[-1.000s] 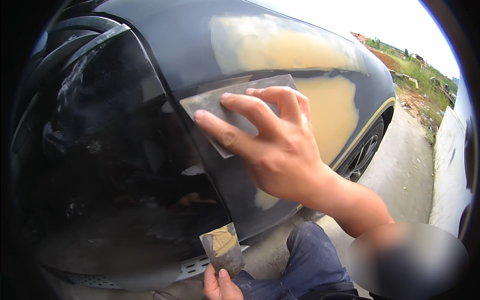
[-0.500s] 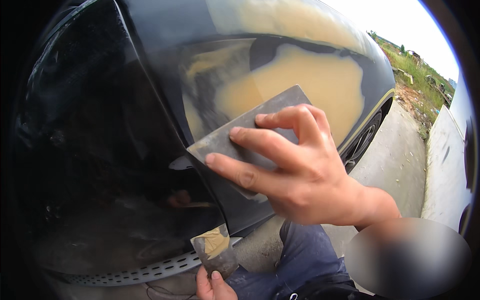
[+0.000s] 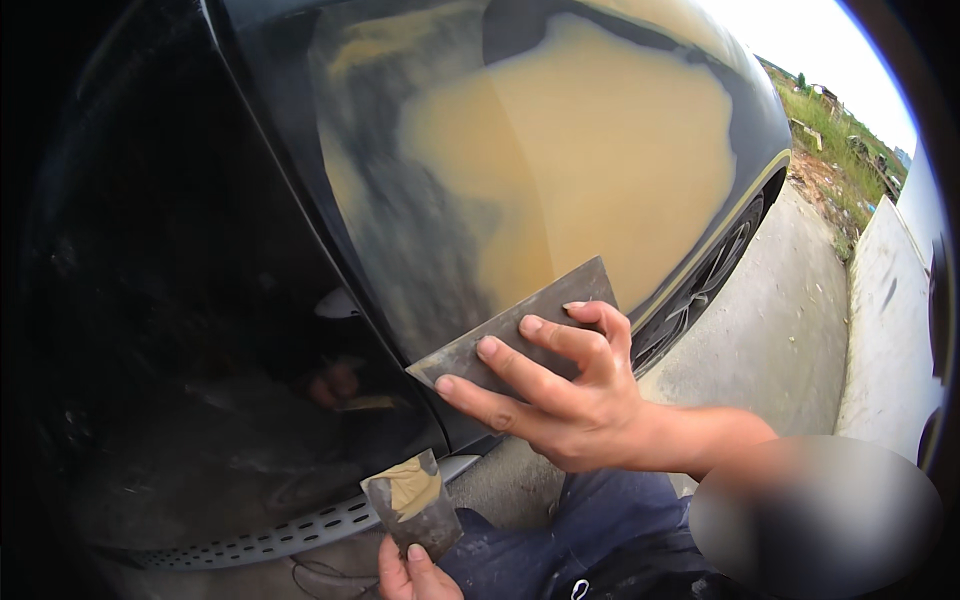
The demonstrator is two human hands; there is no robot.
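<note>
My right hand is closed on a wide, flat grey putty spreader, its fingers splayed across the face. The spreader's long edge lies slanted against the lower part of a car's rear side panel, where tan filler covers a broad patch beside sanded grey. Whether the edge presses on the panel or hovers just off it, I cannot tell. Low down, my left hand pinches a smaller dark putty plate by its lower edge. A lump of tan putty sits on that plate.
A glossy black car door fills the left side, above a perforated side step. The rear wheel stands to the right on concrete ground. Farther right is a white panel, with grass beyond.
My right hand and the wide spreader have moved down the panel, and more of the filler patch now shows above them. My left hand with the putty plate has shifted slightly left.
</note>
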